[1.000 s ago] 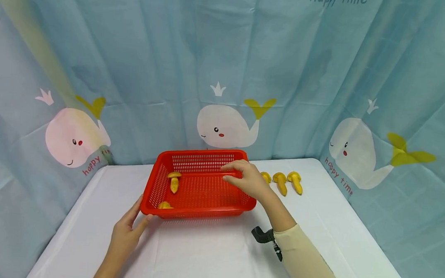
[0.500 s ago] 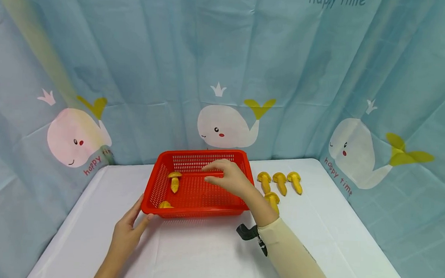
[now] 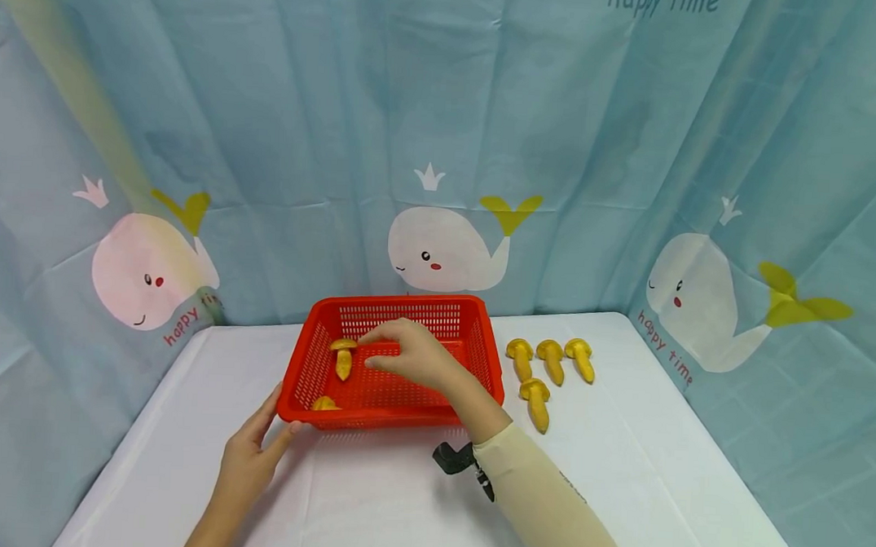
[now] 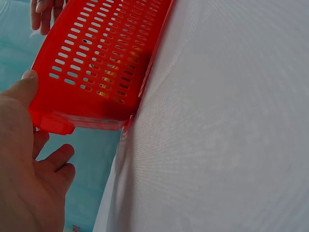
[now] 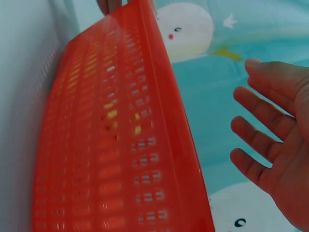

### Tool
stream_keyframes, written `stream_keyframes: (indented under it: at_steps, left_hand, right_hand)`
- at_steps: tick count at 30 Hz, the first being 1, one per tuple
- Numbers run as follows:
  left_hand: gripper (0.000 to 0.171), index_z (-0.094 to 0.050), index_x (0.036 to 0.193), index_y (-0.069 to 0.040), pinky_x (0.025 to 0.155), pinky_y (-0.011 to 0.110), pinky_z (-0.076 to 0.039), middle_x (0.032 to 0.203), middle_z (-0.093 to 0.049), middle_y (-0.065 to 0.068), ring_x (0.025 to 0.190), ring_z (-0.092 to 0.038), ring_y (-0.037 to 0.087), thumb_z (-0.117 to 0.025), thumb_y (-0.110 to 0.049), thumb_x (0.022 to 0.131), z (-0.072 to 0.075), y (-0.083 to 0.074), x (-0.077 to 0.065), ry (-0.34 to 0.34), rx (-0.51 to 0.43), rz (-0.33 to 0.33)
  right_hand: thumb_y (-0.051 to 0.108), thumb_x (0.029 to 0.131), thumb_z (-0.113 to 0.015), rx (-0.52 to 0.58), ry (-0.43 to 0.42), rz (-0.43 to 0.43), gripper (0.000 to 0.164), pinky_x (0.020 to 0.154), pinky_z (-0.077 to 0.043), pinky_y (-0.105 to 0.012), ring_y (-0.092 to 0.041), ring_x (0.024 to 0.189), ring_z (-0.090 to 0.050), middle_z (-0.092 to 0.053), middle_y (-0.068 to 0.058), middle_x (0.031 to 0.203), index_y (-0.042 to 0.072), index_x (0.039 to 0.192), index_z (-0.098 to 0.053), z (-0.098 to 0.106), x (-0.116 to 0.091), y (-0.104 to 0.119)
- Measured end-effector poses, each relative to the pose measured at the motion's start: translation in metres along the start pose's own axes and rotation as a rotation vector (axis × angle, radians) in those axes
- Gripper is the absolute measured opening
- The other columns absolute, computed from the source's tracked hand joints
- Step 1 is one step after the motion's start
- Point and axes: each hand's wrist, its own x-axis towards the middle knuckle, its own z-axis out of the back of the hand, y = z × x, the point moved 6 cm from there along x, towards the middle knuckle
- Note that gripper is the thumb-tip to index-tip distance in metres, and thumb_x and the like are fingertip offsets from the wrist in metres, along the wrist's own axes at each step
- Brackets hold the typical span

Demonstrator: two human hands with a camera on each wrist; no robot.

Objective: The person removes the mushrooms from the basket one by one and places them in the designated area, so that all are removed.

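A red plastic basket [image 3: 395, 418] with slotted walls sits on the table. My left hand [image 3: 249, 453] holds its near left corner, the thumb on the front and fingers along the left side; in the left wrist view the thumb [image 4: 30, 79] lies at the rim. Over the basket's inside hovers my right hand [image 3: 412, 354], holding nothing, fingertips just right of a yellow toy mushroom [image 3: 343, 361]. Another mushroom [image 3: 325, 403] lies in the near left corner, partly hidden by the front wall. In the right wrist view the right hand's fingers [image 5: 260, 113] are spread, above the rim.
Right of the basket, three yellow mushrooms lie in a row, one of them a mushroom [image 3: 552, 360] in the middle. A further mushroom [image 3: 537, 404] lies in front of them. White cloth covers the table [image 3: 369, 499]. Blue whale-print curtains [image 3: 326, 138] stand close around it.
My right hand has moved left across the basket, from its right rim to beside the upper-left mushroom, uncovering mushrooms on the right. The left hand and basket have stayed nearly still.
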Motion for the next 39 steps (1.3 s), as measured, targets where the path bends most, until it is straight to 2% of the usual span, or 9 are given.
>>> stream_keyframes:
  at_steps: [5, 9, 13, 17, 21, 27, 33, 39]
  left_hand:
    - [0.077, -0.039, 0.157, -0.036, 0.101, -0.001, -0.031, 0.158, -0.046, -0.006, 0.133, -0.035, -0.022, -0.078, -0.024, 0.093, 0.000, -0.001, 0.000, 0.002, -0.004, 0.013]
    - [0.078, -0.040, 0.157, -0.035, 0.101, -0.001, -0.031, 0.158, -0.047, -0.004, 0.133, -0.036, -0.021, -0.079, -0.020, 0.091, 0.000, -0.002, 0.000, -0.003, -0.014, 0.002]
    - [0.078, -0.042, 0.157, -0.029, 0.101, -0.001, -0.031, 0.157, -0.048, 0.000, 0.133, -0.037, -0.020, -0.080, -0.017, 0.090, 0.000, -0.001, 0.001, -0.012, -0.020, -0.030]
    - [0.076, -0.043, 0.157, -0.025, 0.101, -0.001, -0.031, 0.156, -0.049, 0.004, 0.134, -0.038, -0.019, -0.079, -0.018, 0.091, 0.000, -0.001, 0.001, -0.017, -0.016, -0.054]
    - [0.076, -0.042, 0.158, -0.028, 0.101, -0.001, -0.031, 0.156, -0.049, -0.001, 0.133, -0.038, -0.020, -0.079, -0.021, 0.092, 0.000, 0.000, 0.000, -0.006, -0.012, -0.026]
    - [0.076, -0.040, 0.158, -0.033, 0.100, -0.001, -0.031, 0.156, -0.049, -0.004, 0.133, -0.037, -0.021, -0.078, -0.024, 0.092, -0.001, 0.002, 0.000, 0.009, -0.004, 0.007]
    - [0.077, -0.041, 0.157, -0.033, 0.102, -0.001, -0.031, 0.156, -0.049, -0.005, 0.135, -0.038, -0.018, -0.079, -0.021, 0.092, -0.001, 0.004, 0.001, 0.004, -0.004, -0.002]
    - [0.077, -0.042, 0.157, -0.032, 0.102, 0.000, -0.031, 0.156, -0.049, -0.004, 0.135, -0.039, -0.017, -0.079, -0.019, 0.091, 0.000, 0.002, 0.001, 0.000, -0.012, -0.011]
  right_hand:
    - [0.029, 0.093, -0.078, -0.020, 0.024, 0.035, 0.032, 0.099, -0.054, -0.028, -0.005, 0.120, -0.057, -0.068, 0.018, 0.124, 0.033, 0.124, -0.074, -0.012, 0.010, 0.008]
    - [0.028, 0.093, -0.078, -0.021, 0.051, 0.068, 0.032, 0.098, -0.053, -0.024, -0.009, 0.122, -0.059, -0.069, 0.016, 0.124, 0.031, 0.125, -0.074, -0.022, 0.020, 0.012]
    - [0.028, 0.093, -0.078, -0.020, 0.070, 0.060, 0.031, 0.096, -0.054, -0.022, -0.012, 0.124, -0.059, -0.068, 0.015, 0.125, 0.028, 0.124, -0.075, -0.031, 0.028, 0.014]
    - [0.029, 0.091, -0.079, -0.015, 0.084, 0.029, 0.033, 0.092, -0.055, -0.020, -0.008, 0.121, -0.058, -0.067, 0.015, 0.126, 0.029, 0.124, -0.074, -0.041, 0.034, 0.014]
    - [0.029, 0.091, -0.080, -0.012, 0.106, 0.011, 0.036, 0.091, -0.056, -0.022, -0.004, 0.115, -0.058, -0.069, 0.014, 0.125, 0.028, 0.126, -0.074, -0.051, 0.040, 0.013]
    - [0.028, 0.091, -0.080, 0.004, 0.127, -0.015, 0.035, 0.090, -0.055, -0.018, -0.003, 0.115, -0.057, -0.068, 0.018, 0.122, 0.032, 0.126, -0.073, -0.063, 0.046, 0.009]
    - [0.027, 0.090, -0.081, 0.025, 0.147, -0.024, 0.037, 0.086, -0.056, -0.018, -0.004, 0.111, -0.057, -0.070, 0.015, 0.122, 0.030, 0.127, -0.073, -0.072, 0.052, 0.006]
    - [0.027, 0.090, -0.080, 0.017, 0.171, -0.043, 0.036, 0.094, -0.054, -0.022, -0.006, 0.112, -0.058, -0.070, 0.012, 0.124, 0.030, 0.125, -0.074, -0.083, 0.053, -0.003]
